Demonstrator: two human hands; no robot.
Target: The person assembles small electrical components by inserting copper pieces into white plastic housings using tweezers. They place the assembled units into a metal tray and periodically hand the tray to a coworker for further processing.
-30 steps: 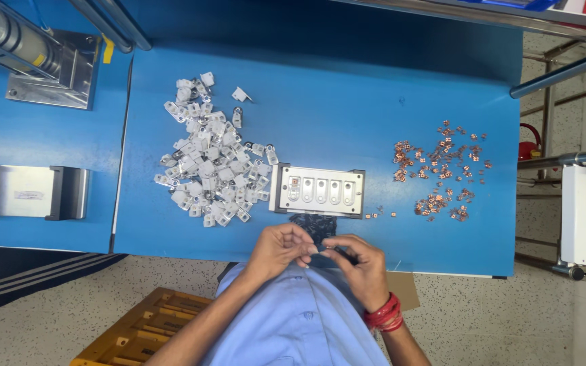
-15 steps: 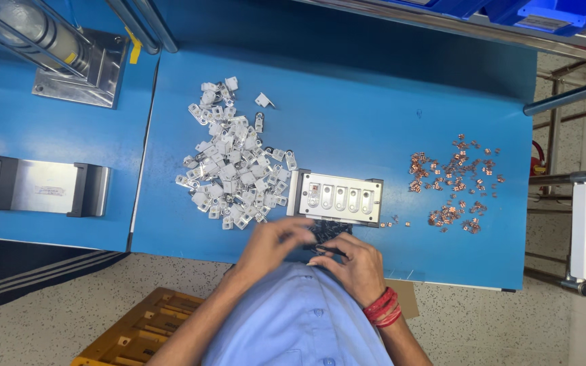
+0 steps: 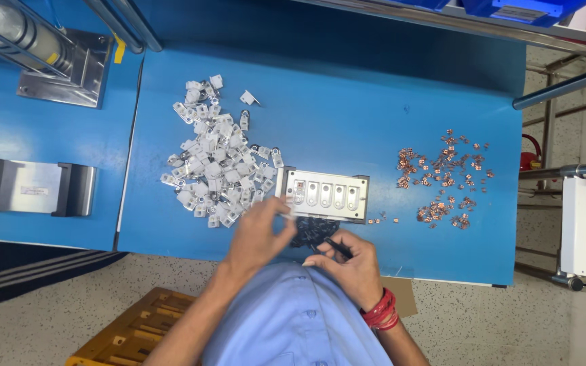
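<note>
A blue table [image 3: 374, 102] fills the view. On it, a heap of white clips [image 3: 215, 159] lies left of a metal fixture [image 3: 323, 195] with a row of slots, and copper bits [image 3: 442, 179] are scattered well to its right. At the near edge, the left hand [image 3: 258, 234] pinches a small white piece at the fixture's left corner, fingers together. The right hand [image 3: 347, 264] is closed on a thin black tool [image 3: 337, 247], just beside a dark pile [image 3: 310, 230] under the fixture.
</note>
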